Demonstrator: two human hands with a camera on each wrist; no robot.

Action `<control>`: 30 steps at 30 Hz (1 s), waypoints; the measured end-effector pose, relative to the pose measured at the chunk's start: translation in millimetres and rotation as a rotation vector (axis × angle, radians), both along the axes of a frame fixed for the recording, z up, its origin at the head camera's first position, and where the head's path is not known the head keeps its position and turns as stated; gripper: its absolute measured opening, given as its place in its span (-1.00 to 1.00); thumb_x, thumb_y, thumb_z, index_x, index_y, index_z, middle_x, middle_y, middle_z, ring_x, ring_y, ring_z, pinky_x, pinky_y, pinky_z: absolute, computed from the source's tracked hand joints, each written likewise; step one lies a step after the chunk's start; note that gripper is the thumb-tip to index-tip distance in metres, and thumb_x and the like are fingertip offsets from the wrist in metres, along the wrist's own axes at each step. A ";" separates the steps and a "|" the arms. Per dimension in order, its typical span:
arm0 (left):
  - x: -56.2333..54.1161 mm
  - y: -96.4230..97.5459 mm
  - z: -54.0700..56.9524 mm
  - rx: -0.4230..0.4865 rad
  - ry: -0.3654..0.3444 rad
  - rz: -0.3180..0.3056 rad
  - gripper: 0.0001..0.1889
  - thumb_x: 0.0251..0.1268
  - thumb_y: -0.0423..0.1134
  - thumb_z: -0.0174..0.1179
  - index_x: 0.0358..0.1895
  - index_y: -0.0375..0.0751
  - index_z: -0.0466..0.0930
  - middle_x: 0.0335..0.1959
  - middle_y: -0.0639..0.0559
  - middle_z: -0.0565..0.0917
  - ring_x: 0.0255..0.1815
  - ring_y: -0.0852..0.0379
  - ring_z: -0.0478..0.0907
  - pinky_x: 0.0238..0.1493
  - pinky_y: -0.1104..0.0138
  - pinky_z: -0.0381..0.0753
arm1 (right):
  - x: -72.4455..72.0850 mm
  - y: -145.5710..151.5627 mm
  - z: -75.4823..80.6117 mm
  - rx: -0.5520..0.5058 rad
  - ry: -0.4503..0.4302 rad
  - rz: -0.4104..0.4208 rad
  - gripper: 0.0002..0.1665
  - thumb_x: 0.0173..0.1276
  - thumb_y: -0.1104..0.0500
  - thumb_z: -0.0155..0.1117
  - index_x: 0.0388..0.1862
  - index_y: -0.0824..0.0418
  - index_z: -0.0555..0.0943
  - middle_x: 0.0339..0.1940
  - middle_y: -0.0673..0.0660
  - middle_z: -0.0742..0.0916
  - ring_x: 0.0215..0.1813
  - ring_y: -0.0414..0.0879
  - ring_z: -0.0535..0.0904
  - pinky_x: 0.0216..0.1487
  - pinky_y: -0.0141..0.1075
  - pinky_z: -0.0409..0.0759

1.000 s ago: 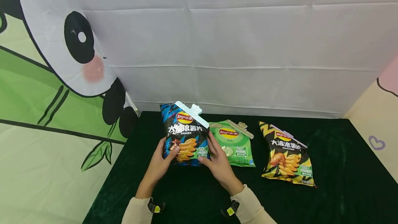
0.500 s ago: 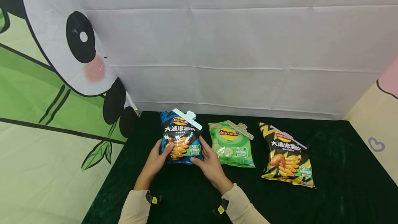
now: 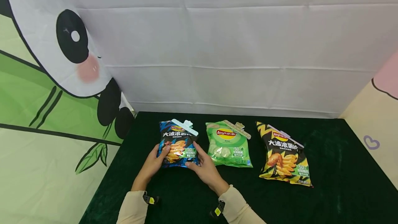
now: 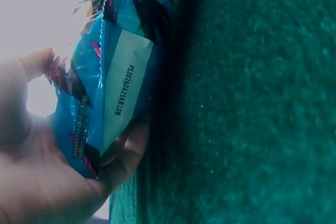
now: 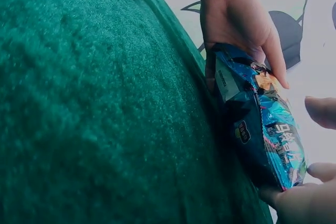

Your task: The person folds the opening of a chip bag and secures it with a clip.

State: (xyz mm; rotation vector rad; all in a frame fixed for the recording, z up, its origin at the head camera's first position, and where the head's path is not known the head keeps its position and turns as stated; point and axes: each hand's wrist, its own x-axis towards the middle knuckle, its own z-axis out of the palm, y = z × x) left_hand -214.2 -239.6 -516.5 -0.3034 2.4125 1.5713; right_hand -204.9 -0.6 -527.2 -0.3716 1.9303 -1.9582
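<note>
A blue-and-black bag of chips with a pale blue bag clip across its top lies tilted close over the dark green cloth. My left hand grips its left side, thumb on the front; the left wrist view shows fingers beneath the bag's lower end. At the lower right corner is my right hand, its fingers around the edge. In the right wrist view, the right thumb is lifted away from the bag. Just right of that hand lies a green bag of chips with a beige clip.
Further right lies a yellow-and-black bag of chips with a pale lilac clip. A white fabric backdrop rises behind the table's far edge. Printed cartoon panels stand at both sides.
Both hands have brought the blue bag down and slightly left, out from in front of the green bag, and laid it flatter. The green and yellow bags stay put.
</note>
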 end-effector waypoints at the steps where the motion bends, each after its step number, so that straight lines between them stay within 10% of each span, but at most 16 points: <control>1: 0.1 -0.1 -0.2 -0.005 -0.001 -0.001 -0.13 0.42 0.45 -0.15 0.58 -0.03 0.00 0.41 -0.24 0.37 0.32 -0.15 0.43 0.41 -0.13 0.39 | 0.4 -0.3 0.6 0.016 -0.004 0.000 -0.08 0.49 0.15 0.24 0.67 -0.06 0.00 0.69 0.25 0.11 0.67 0.22 0.07 0.63 0.13 0.11; 16: 6.2 6.7 -3.5 -0.145 0.052 0.007 -0.04 0.40 0.47 -0.13 0.65 -0.01 -0.19 0.59 -0.31 0.13 0.54 -0.34 0.20 0.52 -0.30 0.15 | 12.9 8.9 20.1 0.175 0.013 -0.015 -0.06 0.49 0.10 0.25 0.68 0.06 -0.03 0.70 0.25 0.06 0.70 0.24 -0.05 0.63 0.16 0.07; 30: 19.6 49.6 58.1 -0.388 0.466 -0.112 -0.12 0.39 0.19 0.18 0.63 0.07 -0.05 0.68 -0.19 -0.12 0.64 -0.37 -0.10 0.48 -0.45 -0.08 | 25.8 68.2 55.6 0.456 0.216 -0.101 -0.09 0.45 -0.15 0.25 0.65 -0.10 0.08 0.69 0.22 0.12 0.67 0.26 0.04 0.58 0.29 0.08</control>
